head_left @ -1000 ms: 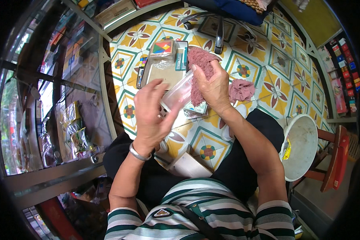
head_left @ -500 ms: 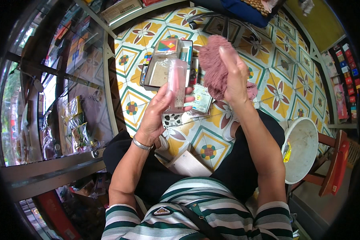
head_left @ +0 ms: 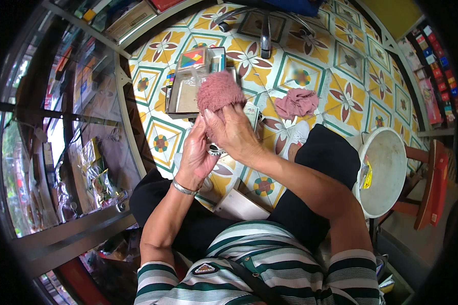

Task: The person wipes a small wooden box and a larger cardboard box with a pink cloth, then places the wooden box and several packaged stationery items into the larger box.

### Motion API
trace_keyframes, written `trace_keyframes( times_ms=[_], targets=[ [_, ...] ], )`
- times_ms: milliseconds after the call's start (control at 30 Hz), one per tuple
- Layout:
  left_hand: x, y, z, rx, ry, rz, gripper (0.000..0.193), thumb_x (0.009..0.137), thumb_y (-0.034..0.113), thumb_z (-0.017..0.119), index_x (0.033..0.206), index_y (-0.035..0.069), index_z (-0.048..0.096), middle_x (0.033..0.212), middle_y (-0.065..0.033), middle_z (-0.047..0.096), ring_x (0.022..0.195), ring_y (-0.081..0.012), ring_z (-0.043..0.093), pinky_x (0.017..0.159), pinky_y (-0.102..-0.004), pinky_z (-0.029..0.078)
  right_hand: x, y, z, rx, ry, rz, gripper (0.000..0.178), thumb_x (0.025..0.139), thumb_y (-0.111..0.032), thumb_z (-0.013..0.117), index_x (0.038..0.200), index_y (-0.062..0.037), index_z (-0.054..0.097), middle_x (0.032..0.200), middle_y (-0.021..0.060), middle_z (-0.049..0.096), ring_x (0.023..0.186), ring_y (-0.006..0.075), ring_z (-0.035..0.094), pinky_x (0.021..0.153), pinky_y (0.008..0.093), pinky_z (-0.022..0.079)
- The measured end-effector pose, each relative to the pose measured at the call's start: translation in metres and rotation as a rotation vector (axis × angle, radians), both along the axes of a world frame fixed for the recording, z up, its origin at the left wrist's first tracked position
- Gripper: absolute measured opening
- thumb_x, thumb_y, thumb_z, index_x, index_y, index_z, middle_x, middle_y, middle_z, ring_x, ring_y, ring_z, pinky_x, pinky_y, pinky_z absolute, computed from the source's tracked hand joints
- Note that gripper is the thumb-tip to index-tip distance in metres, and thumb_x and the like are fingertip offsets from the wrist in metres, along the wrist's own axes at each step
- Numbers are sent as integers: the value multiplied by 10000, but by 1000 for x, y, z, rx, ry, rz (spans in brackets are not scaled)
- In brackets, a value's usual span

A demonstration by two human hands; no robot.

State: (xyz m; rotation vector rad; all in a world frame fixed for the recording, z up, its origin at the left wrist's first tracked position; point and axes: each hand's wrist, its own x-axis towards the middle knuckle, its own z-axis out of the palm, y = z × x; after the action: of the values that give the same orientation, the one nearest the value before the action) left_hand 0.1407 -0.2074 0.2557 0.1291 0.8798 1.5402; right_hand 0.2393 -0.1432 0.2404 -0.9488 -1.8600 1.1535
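My right hand (head_left: 235, 133) grips a fuzzy pink cloth (head_left: 218, 91) and presses it over a clear container, which the cloth and fingers almost wholly hide. My left hand (head_left: 196, 155), with a metal bracelet at the wrist, is curled around that container from below and the left. Both hands are held together above my lap, over the patterned tile floor (head_left: 336, 61). Behind the cloth, a shallow metal tray (head_left: 180, 101) lies on the floor with a colourful puzzle box (head_left: 192, 57) at its far end.
A second pink cloth (head_left: 296, 101) lies crumpled on the tiles to the right. A white bucket (head_left: 387, 170) and a red stool (head_left: 433, 183) stand at my right. A glass display cabinet (head_left: 86, 152) fills the left. A chair base (head_left: 264, 30) stands farther off.
My right hand has brought the pink cloth leftward, from beside the clear container to over it. Both hands have drawn closer together and lower in view.
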Motion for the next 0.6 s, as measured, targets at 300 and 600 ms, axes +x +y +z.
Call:
trace_keyframes(
  times_ms=[300,600],
  targets=[
    [-13,14,-44,-13,167,-53,326,1050,175,432,1337,38,505,1229,-118,625,1126,-236,617,1016,-370,492,11,-20,-25,-163,-134,62,367,981,-269,523,942,95,549,889,333,593,834,493,589,735,543,464],
    [-26,56,-171,-252,886,-234,404,1006,239,585,1341,15,562,1110,-51,662,907,-125,587,802,-268,493,59,-72,-23,-200,-400,573,268,866,-205,577,826,47,660,809,280,665,759,450,665,738,539,516]
  ],
)
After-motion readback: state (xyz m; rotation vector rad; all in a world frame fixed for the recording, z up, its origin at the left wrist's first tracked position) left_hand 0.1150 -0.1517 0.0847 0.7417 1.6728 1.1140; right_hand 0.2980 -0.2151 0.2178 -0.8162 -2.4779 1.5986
